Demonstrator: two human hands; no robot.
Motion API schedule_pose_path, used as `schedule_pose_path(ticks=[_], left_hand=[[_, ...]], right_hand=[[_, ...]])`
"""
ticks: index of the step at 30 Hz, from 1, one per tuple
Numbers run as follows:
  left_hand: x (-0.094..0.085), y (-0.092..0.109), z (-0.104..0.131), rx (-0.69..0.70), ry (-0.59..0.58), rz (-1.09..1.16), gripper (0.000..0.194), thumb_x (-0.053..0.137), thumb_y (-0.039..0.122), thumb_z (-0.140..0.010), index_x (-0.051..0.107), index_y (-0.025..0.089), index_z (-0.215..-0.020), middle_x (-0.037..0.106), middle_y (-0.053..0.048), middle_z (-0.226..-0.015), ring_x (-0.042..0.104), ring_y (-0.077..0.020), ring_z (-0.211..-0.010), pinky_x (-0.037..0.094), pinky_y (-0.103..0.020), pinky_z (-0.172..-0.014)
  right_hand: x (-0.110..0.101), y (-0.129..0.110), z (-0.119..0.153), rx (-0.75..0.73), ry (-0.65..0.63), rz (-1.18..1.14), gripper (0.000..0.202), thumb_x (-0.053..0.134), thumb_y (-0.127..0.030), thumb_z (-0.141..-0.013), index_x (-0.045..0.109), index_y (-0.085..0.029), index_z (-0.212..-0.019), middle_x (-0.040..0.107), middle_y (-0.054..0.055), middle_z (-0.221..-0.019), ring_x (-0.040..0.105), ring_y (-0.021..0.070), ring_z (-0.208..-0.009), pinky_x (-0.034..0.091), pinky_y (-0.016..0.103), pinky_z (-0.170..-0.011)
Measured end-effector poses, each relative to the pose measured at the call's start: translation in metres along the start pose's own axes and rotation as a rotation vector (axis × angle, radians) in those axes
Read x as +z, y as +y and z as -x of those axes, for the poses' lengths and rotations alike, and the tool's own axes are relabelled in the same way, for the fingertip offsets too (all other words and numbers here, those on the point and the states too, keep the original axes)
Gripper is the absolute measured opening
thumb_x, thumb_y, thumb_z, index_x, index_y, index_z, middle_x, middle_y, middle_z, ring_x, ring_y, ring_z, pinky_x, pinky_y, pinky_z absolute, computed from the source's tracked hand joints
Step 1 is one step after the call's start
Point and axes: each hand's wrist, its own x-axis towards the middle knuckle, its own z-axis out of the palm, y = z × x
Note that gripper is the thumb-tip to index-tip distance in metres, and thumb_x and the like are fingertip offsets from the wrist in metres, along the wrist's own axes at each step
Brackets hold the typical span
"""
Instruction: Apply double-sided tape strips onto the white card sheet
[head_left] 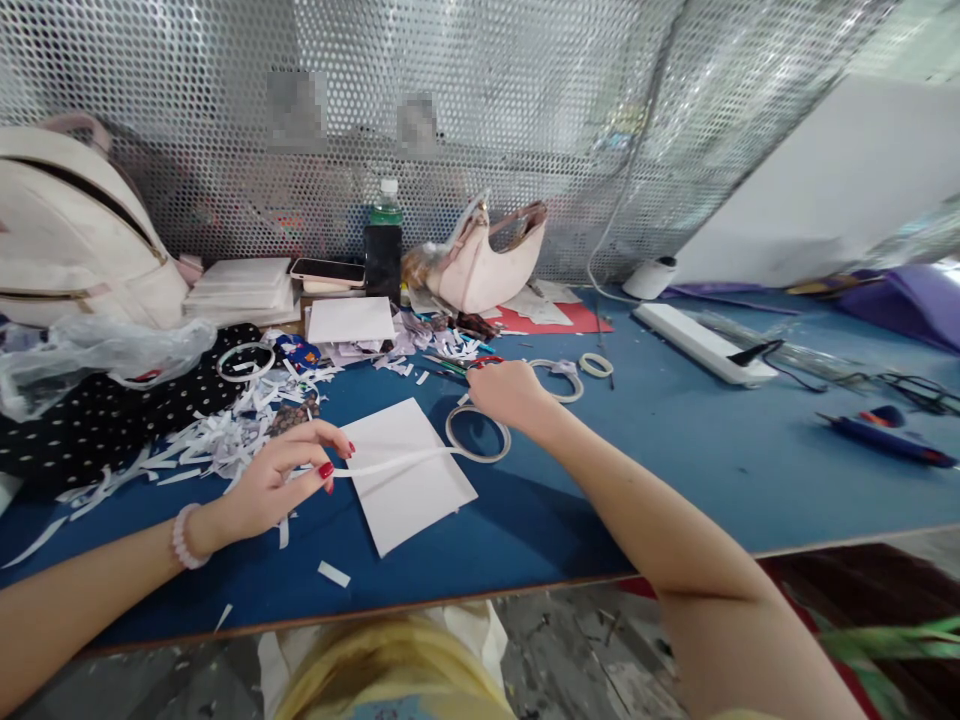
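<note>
My left hand (pixel 289 470), with red nails and a beaded bracelet, pinches the free end of a white tape strip (pixel 405 461). The strip runs over a white paper sheet (pixel 420 505) to a narrow tape roll (pixel 504 447) lying on the blue table. Above and right of that roll, my right hand (pixel 506 392) is closed with its fingers bent down. A slim tool with dark, greenish parts (pixel 444 366) and something red (pixel 487 361) show beside its knuckles. What the right fingers hold is hidden.
More tape rolls (pixel 596 366) lie beyond my right hand. Paper scraps (pixel 217 440) cover the left side, near a white backpack (pixel 75 230). A stack of white sheets (pixel 240 288), a bottle (pixel 387 205) and a power strip (pixel 701 345) stand farther back. A blue glue gun (pixel 892 438) lies right.
</note>
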Motion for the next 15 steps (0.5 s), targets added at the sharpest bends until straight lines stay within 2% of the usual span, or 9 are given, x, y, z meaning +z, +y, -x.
schedule_pose_path(ticks=[2, 4, 8, 10, 12, 15], left_hand=[[0.0, 0.0, 0.0, -0.003, -0.008, 0.003, 0.038, 0.041, 0.028, -0.099, 0.063, 0.018, -0.071, 0.066, -0.008, -0.099, 0.064, -0.0165, -0.092, 0.054, -0.029, -0.087], [0.001, -0.001, -0.001, 0.007, -0.016, 0.008, 0.036, 0.041, 0.027, -0.1, 0.065, 0.018, -0.073, 0.066, -0.008, -0.1, 0.064, -0.0167, -0.094, 0.054, -0.03, -0.087], [0.002, -0.004, 0.0, 0.06, -0.021, 0.029, 0.028, 0.044, 0.023, -0.099, 0.068, 0.019, -0.087, 0.065, -0.007, -0.104, 0.064, -0.0163, -0.098, 0.053, -0.029, -0.09], [0.003, -0.005, 0.001, 0.065, -0.029, 0.029, 0.027, 0.044, 0.023, -0.099, 0.069, 0.02, -0.092, 0.065, -0.007, -0.105, 0.064, -0.0165, -0.1, 0.053, -0.029, -0.091], [0.003, -0.005, 0.001, 0.044, -0.043, 0.021, 0.028, 0.044, 0.025, -0.1, 0.07, 0.019, -0.093, 0.065, -0.008, -0.106, 0.064, -0.0175, -0.101, 0.053, -0.03, -0.092], [0.004, -0.005, 0.001, 0.013, -0.076, 0.019, 0.029, 0.044, 0.028, -0.1, 0.071, 0.019, -0.093, 0.065, -0.01, -0.107, 0.063, -0.0187, -0.102, 0.052, -0.032, -0.093]], right_hand=[[-0.003, -0.008, 0.003, -0.034, 0.06, -0.029, 0.031, 0.039, -0.017, -0.095, 0.066, -0.009, -0.109, 0.073, 0.021, -0.098, 0.071, 0.0298, -0.095, 0.051, 0.034, -0.074], [-0.002, -0.02, 0.008, -0.159, 0.164, -0.132, 0.028, 0.04, -0.019, -0.095, 0.063, -0.015, -0.112, 0.073, 0.014, -0.104, 0.07, 0.0241, -0.097, 0.05, 0.03, -0.077], [0.011, -0.045, 0.019, -0.707, 0.498, -0.569, 0.019, 0.047, -0.021, -0.095, 0.063, -0.014, -0.104, 0.072, 0.01, -0.095, 0.067, 0.0181, -0.089, 0.05, 0.026, -0.077], [0.019, -0.057, 0.024, -0.863, 0.611, -0.663, 0.02, 0.051, -0.029, -0.097, 0.063, -0.015, -0.103, 0.072, 0.009, -0.091, 0.067, 0.0181, -0.086, 0.05, 0.027, -0.076], [0.025, -0.066, 0.026, -0.892, 0.698, -0.69, 0.021, 0.053, -0.033, -0.097, 0.063, -0.016, -0.103, 0.071, 0.009, -0.089, 0.067, 0.0182, -0.086, 0.051, 0.029, -0.076], [0.029, -0.072, 0.027, -0.852, 0.835, -0.699, 0.018, 0.055, -0.031, -0.096, 0.063, -0.016, -0.103, 0.071, 0.011, -0.093, 0.067, 0.0193, -0.09, 0.052, 0.031, -0.078]])
